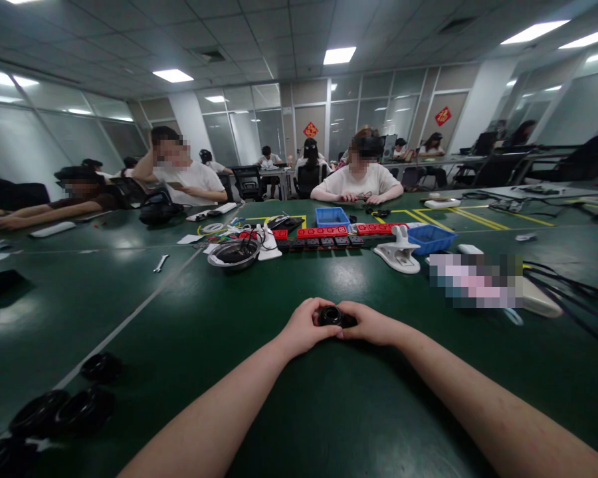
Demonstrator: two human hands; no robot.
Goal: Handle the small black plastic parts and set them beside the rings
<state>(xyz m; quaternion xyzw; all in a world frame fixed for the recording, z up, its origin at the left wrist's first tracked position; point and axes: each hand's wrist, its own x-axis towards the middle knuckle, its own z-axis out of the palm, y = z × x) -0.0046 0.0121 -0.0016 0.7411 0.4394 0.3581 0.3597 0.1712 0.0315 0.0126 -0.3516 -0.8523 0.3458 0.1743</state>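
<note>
Both of my hands meet over the green table around a small round black part [331, 316] with a ring-shaped opening on top. My left hand [306, 326] curls around its left side, with the thumb along the near edge. From the right, my right hand [367, 323] closes in, its fingers and thumb at the part's right side. A second dark piece seems to lie under the right fingers, mostly hidden. The two thumbs almost touch in front of the part. What exactly the black part is cannot be made out.
Several glossy black ring-shaped parts [84, 408] lie at the lower left. A wrench [161, 263] rests farther off. Beyond my hands stand a metal bowl [233, 254], red power strips [323, 232], a white clamp base [398, 252] and blue trays [431, 239]. Other people sit around.
</note>
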